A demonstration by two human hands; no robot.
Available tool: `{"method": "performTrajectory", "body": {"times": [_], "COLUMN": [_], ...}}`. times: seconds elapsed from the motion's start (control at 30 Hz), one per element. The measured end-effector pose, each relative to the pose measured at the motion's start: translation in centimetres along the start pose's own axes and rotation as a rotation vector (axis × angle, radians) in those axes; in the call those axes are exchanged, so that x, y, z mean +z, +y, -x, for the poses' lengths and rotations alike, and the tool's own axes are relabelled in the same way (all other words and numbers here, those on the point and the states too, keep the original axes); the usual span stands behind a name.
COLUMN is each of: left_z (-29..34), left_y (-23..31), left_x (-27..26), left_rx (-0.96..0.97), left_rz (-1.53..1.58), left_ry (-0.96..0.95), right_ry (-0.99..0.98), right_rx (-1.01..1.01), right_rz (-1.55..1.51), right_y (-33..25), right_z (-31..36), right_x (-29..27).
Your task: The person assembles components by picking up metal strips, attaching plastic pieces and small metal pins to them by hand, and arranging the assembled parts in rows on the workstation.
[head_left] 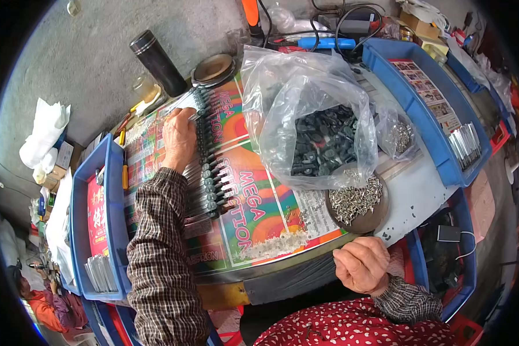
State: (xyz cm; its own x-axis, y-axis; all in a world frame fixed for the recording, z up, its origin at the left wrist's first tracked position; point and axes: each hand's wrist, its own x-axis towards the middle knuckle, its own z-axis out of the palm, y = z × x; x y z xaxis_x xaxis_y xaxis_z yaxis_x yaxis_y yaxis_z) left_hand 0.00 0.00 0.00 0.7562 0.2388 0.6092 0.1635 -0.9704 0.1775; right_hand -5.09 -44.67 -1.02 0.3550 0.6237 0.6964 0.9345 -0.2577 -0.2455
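Observation:
Down the left half of the table runs a row of slim metal strips with dark rounded plastic pieces (209, 195) at their right ends. My left hand (180, 137) lies over the upper part of this row, its fingers curled down onto it; what they pinch is hidden. At the table's front edge my right hand (363, 264) hovers with fingers bent in against the thumb, and anything inside is too small to make out. Just beyond it stands a round dish (379, 214) heaped with small silvery metal fasteners (352, 203). A clear plastic bag (271, 124) behind the dish holds many dark plastic pieces (323, 138).
Blue trays with bundled metal strips flank me, one tray (116, 213) left and another (386, 81) right. A black flask (158, 63) and a round lidded tin (213, 69) stand by the wall. A smaller bag (402, 135) sits beside the large one. Another person (43, 305) is at far left.

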Motion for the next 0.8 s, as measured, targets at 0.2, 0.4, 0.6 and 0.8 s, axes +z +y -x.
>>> {"method": "performTrajectory", "body": {"times": [0.2, 0.4, 0.6, 0.8], "left_z": [-0.2, -0.3, 1.0, 5.8], "left_y": [0.4, 0.2, 1.1, 2.9], "left_x": [0.6, 1.1, -1.2, -6.8], "left_rx": [-0.011, 0.032, -0.005, 0.063], "left_rz": [-0.030, -0.078, -0.045, -0.062], "left_ry": [0.014, 0.027, 0.038, 0.066], "right_ry": [0.000, -0.004, 0.002, 0.028], "right_rx": [-0.015, -0.008, -0.011, -0.045], "right_rz": [0.021, 0.023, 0.023, -0.001], "right_y": [0.2, 0.2, 0.0, -0.3], "right_z": [0.0, 0.1, 0.3, 0.0], "right_x": [-0.2, -0.2, 0.0, 0.7]}}
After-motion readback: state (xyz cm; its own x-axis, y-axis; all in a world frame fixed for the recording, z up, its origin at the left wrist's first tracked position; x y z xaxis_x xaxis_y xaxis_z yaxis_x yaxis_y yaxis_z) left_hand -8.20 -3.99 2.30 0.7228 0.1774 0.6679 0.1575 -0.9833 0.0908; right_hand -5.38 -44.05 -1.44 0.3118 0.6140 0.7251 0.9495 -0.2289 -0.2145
